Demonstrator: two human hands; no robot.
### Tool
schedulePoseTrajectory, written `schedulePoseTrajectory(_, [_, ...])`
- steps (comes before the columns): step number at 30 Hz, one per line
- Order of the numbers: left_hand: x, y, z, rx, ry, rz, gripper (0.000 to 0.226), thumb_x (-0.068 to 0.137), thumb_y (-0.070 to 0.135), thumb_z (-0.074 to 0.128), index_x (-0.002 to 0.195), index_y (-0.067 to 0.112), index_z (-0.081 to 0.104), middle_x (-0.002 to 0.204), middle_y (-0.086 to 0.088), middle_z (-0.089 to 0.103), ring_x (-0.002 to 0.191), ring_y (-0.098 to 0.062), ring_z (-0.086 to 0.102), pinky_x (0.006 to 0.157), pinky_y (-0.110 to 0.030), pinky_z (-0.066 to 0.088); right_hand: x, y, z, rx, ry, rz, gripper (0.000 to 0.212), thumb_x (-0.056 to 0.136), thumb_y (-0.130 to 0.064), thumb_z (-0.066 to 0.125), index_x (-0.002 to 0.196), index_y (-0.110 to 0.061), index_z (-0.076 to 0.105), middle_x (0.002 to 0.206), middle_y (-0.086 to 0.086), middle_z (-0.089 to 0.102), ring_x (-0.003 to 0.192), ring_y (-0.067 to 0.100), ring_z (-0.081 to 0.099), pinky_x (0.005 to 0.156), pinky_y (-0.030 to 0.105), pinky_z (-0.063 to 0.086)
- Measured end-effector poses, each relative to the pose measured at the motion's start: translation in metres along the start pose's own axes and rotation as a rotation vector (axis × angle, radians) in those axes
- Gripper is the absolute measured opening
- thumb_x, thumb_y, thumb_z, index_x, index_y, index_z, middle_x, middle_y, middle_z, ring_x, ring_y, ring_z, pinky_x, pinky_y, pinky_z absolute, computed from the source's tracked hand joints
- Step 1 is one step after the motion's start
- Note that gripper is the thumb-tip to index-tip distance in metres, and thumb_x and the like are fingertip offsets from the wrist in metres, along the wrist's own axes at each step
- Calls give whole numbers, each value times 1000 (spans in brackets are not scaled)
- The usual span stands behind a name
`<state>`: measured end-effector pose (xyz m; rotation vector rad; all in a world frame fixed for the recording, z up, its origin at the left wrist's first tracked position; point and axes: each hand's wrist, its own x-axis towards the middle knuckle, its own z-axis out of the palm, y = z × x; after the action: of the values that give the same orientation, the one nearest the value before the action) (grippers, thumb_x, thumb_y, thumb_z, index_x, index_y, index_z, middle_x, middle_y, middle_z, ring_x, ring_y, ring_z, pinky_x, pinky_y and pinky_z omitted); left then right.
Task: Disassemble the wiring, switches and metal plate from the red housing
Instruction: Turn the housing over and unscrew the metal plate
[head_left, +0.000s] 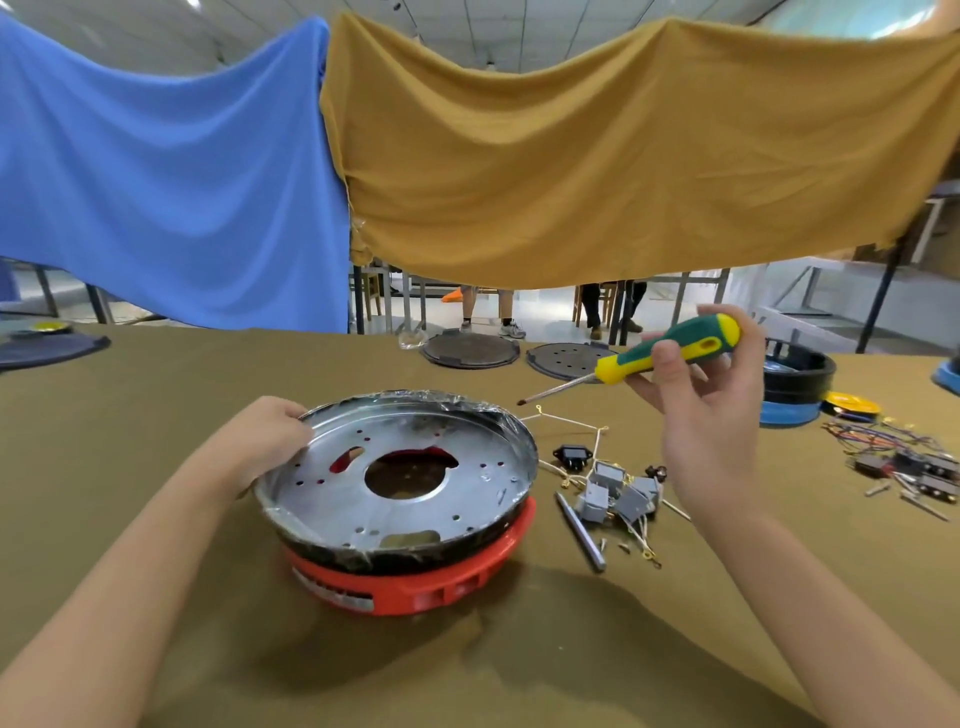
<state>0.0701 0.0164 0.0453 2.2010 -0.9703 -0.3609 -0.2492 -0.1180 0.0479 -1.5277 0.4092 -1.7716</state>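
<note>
I count one red housing (415, 587) at 6 o'clock, with one metal plate (400, 478) seated on it. One screwdriver (670, 353) sits at 2 o'clock. I see three grey switches (618, 493) at 4 o'clock, beside one black socket (571, 458) and one grey rod (581, 532). Two dark round discs (470, 351) lie at 12 o'clock. Two cloths hang behind: one blue (171, 171), one mustard (597, 150).

Left forearm enters from 7 o'clock, bare, angled up toward centre; left hand (270, 441) curled, palm down, fingers hooked over a rim edge at its 10 o'clock side. Right forearm enters from 5 o'clock, wrist raised; right hand (701, 395) lifted, fingers wrapped loosely on a tool handle.
</note>
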Motion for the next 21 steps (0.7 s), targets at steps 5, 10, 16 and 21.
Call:
schedulePoseTrajectory(5, [-4,22,8,72,-176,-28,28,83,-1,45,99,9,65,88,-24,70,63,-27,59,52,-30,48,5,15,-5,114,188,174,37,97,-24,61,131,-21,45,118,10,61,103,18,70,74,30,61])
schedulePoseTrajectory(10, [8,29,9,246,-71,38,16,85,25,59,88,11,65,80,-6,68,65,-21,61,58,-33,56,6,20,-6,-23,124,110,38,92,-34,61,126,-33,45,110,8,60,98,13,70,70,27,60])
schedulePoseTrajectory(16, [30,3,35,-663,-397,161,37,94,18,50,126,27,66,124,-3,70,107,-26,70,95,-46,53,24,22,4,-179,0,49,40,100,-24,58,133,-37,40,102,1,57,91,19,67,72,39,63])
schedulePoseTrajectory(21, [32,-11,46,-1035,-469,104,52,88,14,39,136,17,58,134,-11,64,123,-38,59,103,-55,44,57,20,22,-375,-194,-77,43,103,-23,51,141,-35,33,78,-27,53,67,7,61,61,42,62])
